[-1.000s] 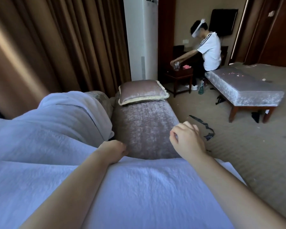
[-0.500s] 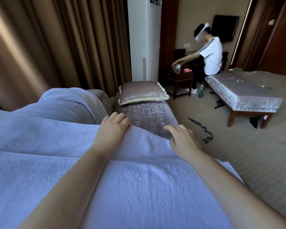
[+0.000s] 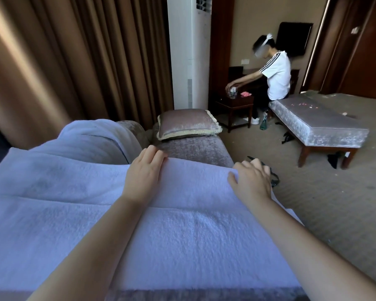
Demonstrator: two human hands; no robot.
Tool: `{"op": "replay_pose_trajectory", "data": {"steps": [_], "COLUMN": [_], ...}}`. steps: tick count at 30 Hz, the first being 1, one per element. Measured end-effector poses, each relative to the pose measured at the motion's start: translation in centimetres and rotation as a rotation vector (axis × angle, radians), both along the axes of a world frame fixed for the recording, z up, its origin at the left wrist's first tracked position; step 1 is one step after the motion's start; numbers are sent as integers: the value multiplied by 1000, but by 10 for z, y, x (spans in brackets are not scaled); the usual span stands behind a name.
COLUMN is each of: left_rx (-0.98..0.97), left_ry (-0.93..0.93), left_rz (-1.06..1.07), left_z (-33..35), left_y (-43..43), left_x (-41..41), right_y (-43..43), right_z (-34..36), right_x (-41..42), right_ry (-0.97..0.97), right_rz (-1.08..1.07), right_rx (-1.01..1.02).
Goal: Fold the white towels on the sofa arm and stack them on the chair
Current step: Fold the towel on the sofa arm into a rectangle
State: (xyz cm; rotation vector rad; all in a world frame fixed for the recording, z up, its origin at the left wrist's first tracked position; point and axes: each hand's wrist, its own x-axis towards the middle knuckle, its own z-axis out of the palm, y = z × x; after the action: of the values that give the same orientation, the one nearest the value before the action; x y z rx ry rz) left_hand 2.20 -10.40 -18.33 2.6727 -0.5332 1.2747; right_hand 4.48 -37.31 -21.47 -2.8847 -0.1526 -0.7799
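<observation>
Pressing palm-down on the far folded edge of the white towel [image 3: 182,235], the left hand [image 3: 143,177] lies flat, fingers straight and pressed together, forearm reaching straight ahead. The right hand [image 3: 251,183] sits at that edge's right corner, thumb spread on the cloth, fingers bent over the rim; whether they pinch it cannot be told. The towel drapes the sofa arm [image 3: 200,149], long axis left to right, fold facing the cushion [image 3: 187,123]

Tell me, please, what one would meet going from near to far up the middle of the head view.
Nearest, the white towel spread flat → left hand lying on its far edge → bare sofa arm → fringed cushion → tall white air conditioner.
</observation>
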Motion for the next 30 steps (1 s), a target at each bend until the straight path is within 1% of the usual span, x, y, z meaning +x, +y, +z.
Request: {"op": "replay_pose_trajectory", "data": {"steps": [3,5,7,9,12,15,17,21,25,27,28,30], "left_rx": [40,43,109,168,192,230,300,421,525,568,567,514], "left_ry": [40,31,-7,-62,-148,-171,-203,-184,-130,-68,-49,-41], "left_rz": [23,76,74,28,2,-21,-57,-145,-169,-179,-167,-124], "left_z": [11,18,21,24,25,11,-4,-27,-41,-46,-48,-46], "left_y": [20,33,37,36,35,41,45,52,54,53,52,49], "left_x": [-17,-33,-52,-73,-107,-139,-156,-179,-187,-186,-184,-184], "right_y": [-30,-54,-71,-78,-86,-93,-96,-105,-114,-115,-115,-115], "right_z": [15,25,28,24,13,-4,-18,-47,-65,-66,-65,-62], "right_x": [-12,-25,-44,-68,-107,-144,-164,-188,-194,-194,-194,-196], "right_ry": [-218,-346,-443,-507,-565,-631,-607,-439,-308,-303,-332,-404], "right_rz": [-1,11,32,53,113,195,256,335,277,264,269,270], "right_rx": [-120,-148,-135,-109,-73,-63,-76,-103,-58,-44,-43,-31]}}
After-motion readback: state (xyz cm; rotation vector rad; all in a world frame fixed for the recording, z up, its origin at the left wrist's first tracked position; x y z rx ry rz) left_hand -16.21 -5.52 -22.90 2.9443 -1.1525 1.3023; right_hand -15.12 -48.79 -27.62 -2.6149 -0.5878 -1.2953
